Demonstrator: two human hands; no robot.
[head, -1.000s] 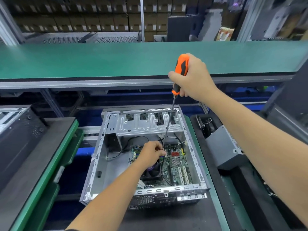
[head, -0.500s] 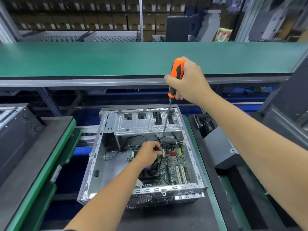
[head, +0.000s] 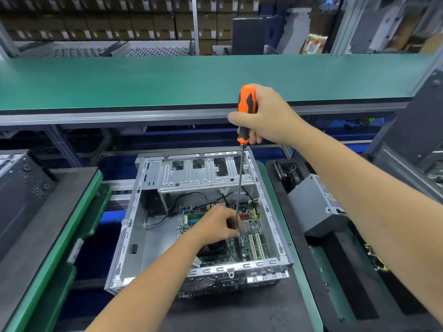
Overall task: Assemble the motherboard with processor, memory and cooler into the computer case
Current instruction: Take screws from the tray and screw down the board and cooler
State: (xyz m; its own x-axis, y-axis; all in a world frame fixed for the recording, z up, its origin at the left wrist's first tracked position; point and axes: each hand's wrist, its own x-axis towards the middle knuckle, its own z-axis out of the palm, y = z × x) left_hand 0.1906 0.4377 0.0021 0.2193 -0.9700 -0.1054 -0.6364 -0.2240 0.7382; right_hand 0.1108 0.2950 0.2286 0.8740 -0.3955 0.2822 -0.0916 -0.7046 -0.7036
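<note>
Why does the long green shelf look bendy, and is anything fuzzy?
Head view: the wide lens bows the green shelf near the edges; the background boxes look soft; the screwdriver and computer case stay sharp under even light.

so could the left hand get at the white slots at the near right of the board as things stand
Probably yes: the left hand is already inside the open-topped case, just left of the white slots, with only the screwdriver shaft nearby.

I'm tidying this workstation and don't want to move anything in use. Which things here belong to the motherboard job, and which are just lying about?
In use:
computer case
motherboard
screwdriver, held by the right hand
left hand, at the screwdriver's tip

Lying about:
grey power supply box
black case on the left
green shelf
</note>
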